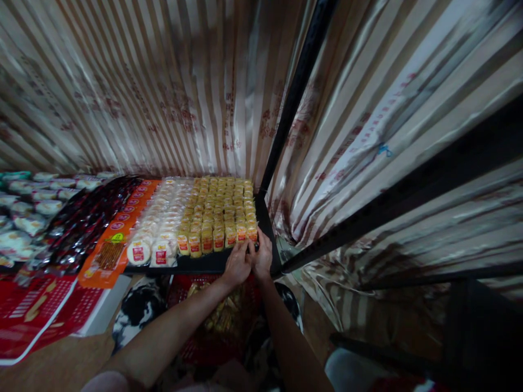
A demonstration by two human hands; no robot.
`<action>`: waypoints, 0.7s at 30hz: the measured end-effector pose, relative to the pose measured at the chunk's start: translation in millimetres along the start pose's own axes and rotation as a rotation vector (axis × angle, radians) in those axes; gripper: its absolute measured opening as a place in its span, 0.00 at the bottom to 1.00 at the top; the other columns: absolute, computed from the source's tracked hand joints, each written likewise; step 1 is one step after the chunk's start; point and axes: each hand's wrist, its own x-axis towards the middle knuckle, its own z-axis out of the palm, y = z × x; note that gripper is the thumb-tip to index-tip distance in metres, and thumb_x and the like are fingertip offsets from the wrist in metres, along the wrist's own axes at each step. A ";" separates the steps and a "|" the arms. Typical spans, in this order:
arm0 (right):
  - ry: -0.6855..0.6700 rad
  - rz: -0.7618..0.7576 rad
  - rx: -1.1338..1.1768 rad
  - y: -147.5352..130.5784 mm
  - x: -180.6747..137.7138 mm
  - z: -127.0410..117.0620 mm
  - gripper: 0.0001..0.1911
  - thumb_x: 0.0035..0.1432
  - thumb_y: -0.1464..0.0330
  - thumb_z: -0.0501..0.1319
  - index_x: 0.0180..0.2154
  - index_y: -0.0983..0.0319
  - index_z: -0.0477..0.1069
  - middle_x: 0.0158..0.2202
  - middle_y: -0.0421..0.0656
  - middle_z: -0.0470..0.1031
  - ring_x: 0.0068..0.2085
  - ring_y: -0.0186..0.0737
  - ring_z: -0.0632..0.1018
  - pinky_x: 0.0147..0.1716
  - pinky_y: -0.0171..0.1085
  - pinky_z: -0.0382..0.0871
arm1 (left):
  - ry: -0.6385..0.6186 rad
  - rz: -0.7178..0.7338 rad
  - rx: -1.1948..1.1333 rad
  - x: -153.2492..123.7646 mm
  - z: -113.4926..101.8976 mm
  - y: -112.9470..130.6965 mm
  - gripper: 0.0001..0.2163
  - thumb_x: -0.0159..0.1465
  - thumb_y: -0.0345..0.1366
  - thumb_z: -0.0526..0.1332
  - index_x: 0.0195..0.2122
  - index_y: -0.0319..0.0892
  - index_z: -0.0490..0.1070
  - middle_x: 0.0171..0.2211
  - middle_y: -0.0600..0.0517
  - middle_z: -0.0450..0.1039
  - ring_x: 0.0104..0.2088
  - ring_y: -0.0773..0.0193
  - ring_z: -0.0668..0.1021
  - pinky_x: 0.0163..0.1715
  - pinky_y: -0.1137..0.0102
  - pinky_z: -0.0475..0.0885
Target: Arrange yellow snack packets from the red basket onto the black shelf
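Both my hands reach to the front right corner of a dark shelf (204,265). My left hand (236,265) and my right hand (261,256) sit side by side, fingers curled on the front packets of several rows of small yellow packaged cakes (218,209). What each hand pinches is a yellow packet at the row's front end, partly hidden by the fingers. Left of the yellow rows lie rows of white round packaged cakes (157,239).
Orange snack packs (118,234), dark red packets (85,218) and pale green-white packets (24,209) fill the shelf leftward. A black upright post (294,103) stands at the shelf corner. Striped curtain (163,87) hangs behind. A red basket (216,321) with goods sits below my arms.
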 end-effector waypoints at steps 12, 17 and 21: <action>0.005 -0.030 -0.073 -2.1 -0.8 -0.4 0.27 0.59 0.63 0.51 0.58 0.64 0.56 0.53 0.51 0.67 0.53 0.45 0.65 0.53 0.45 0.61 | 0.074 0.055 -0.062 -6.5 2.5 -7.4 0.21 0.57 0.24 0.50 0.52 0.39 0.65 0.50 0.45 0.67 0.50 0.62 0.70 0.53 0.67 0.64; 0.116 -0.011 -0.007 -13.6 -11.5 -13.4 0.24 0.59 0.63 0.51 0.54 0.68 0.60 0.50 0.54 0.68 0.52 0.46 0.67 0.50 0.46 0.63 | 0.144 0.144 -0.129 -27.7 -0.9 -17.4 0.17 0.57 0.22 0.48 0.43 0.38 0.70 0.41 0.47 0.71 0.37 0.67 0.75 0.44 0.71 0.69; 0.091 0.007 0.161 -28.0 -52.6 -27.5 0.19 0.59 0.65 0.51 0.51 0.65 0.63 0.44 0.51 0.72 0.45 0.42 0.71 0.42 0.41 0.68 | 0.079 0.110 -0.126 -64.8 2.0 -44.0 0.15 0.57 0.23 0.49 0.38 0.40 0.73 0.37 0.50 0.73 0.38 0.67 0.75 0.43 0.72 0.69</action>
